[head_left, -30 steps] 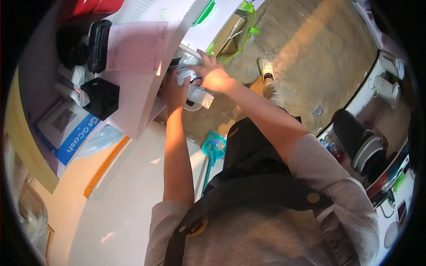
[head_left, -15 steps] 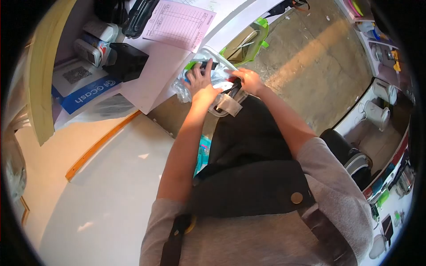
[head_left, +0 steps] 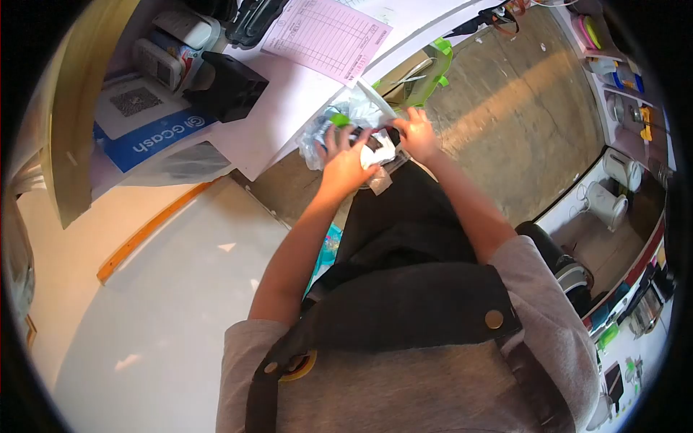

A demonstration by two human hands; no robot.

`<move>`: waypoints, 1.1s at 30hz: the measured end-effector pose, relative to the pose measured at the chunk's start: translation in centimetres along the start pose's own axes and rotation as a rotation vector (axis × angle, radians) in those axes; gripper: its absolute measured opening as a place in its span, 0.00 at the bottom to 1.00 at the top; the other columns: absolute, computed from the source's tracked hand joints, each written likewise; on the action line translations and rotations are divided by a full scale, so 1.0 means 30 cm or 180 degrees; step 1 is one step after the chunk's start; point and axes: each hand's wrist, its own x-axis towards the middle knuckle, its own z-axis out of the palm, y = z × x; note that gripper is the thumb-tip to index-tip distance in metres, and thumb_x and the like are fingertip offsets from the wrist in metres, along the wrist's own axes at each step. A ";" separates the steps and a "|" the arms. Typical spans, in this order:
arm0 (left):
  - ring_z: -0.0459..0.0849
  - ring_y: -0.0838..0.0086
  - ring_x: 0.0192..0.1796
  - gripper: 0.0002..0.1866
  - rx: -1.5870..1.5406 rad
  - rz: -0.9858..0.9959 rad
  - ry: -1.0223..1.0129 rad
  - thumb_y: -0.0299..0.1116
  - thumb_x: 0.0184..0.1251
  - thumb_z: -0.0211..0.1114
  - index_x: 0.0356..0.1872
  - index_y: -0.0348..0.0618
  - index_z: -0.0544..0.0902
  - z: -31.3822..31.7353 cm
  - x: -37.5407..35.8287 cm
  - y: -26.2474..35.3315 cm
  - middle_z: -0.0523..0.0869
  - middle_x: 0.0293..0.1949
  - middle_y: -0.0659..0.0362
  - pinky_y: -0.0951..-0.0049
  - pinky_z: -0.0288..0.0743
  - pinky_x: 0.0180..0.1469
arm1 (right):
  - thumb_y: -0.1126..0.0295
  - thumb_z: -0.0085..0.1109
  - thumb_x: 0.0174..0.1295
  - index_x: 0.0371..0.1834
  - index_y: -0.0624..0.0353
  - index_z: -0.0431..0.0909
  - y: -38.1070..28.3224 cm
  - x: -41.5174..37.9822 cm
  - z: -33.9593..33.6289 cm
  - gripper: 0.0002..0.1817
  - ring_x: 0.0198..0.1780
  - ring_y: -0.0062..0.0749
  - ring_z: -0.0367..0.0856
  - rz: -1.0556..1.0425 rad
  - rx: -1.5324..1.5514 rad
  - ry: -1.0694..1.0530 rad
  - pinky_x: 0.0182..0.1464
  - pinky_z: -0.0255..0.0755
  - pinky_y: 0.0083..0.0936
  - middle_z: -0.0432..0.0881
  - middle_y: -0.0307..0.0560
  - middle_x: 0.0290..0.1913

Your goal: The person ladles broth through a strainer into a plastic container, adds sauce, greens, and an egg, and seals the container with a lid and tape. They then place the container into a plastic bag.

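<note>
Both of my hands are at a white bin (head_left: 377, 97) filled with clear plastic packets (head_left: 312, 141) and small items. My left hand (head_left: 345, 162) lies over the contents with its fingers apart, beside a white item (head_left: 378, 149) and a bright green piece (head_left: 340, 120). At the right rim, my right hand (head_left: 417, 135) has its fingers bent together around something dark, too small to make out. A clear packet (head_left: 380, 181) sticks out at the near edge of the bin.
Left of the bin, a desk holds a pink form (head_left: 328, 36), a black box (head_left: 227, 86) and a blue GCash sign (head_left: 155, 137). Behind the bin stands a green-edged bag (head_left: 426, 76) on the floor. Shelves (head_left: 613, 72) line the right side.
My left hand has moved right and down, closer to my right hand, onto the white item. The whole view has shifted slightly.
</note>
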 end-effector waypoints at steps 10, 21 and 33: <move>0.59 0.50 0.67 0.35 -0.0184 0.0975 -0.0105 0.38 0.43 0.72 0.58 0.46 0.72 0.106 0.009 0.010 0.70 0.57 0.52 0.51 0.64 0.62 | 0.72 0.50 0.55 0.44 0.59 0.80 -0.245 0.366 0.020 0.14 0.57 0.43 0.73 -0.1046 -0.1217 -0.1020 0.61 0.66 0.30 0.77 0.52 0.53; 0.69 0.53 0.59 0.26 -0.0861 0.0984 -0.0134 0.41 0.54 0.68 0.54 0.45 0.74 0.082 0.003 -0.012 0.74 0.50 0.52 0.56 0.68 0.56 | 0.73 0.55 0.50 0.34 0.59 0.80 -0.118 0.278 0.150 0.08 0.53 0.40 0.72 -0.1257 -0.0139 -0.0638 0.57 0.67 0.28 0.79 0.48 0.44; 0.61 0.49 0.64 0.36 -0.0509 0.0078 0.0952 0.34 0.48 0.71 0.59 0.38 0.66 0.000 0.151 -0.105 0.64 0.60 0.43 0.56 0.58 0.65 | 0.74 0.55 0.48 0.41 0.59 0.77 -0.120 0.081 0.168 0.14 0.64 0.46 0.65 -0.0697 0.0611 -0.0038 0.67 0.54 0.42 0.78 0.49 0.48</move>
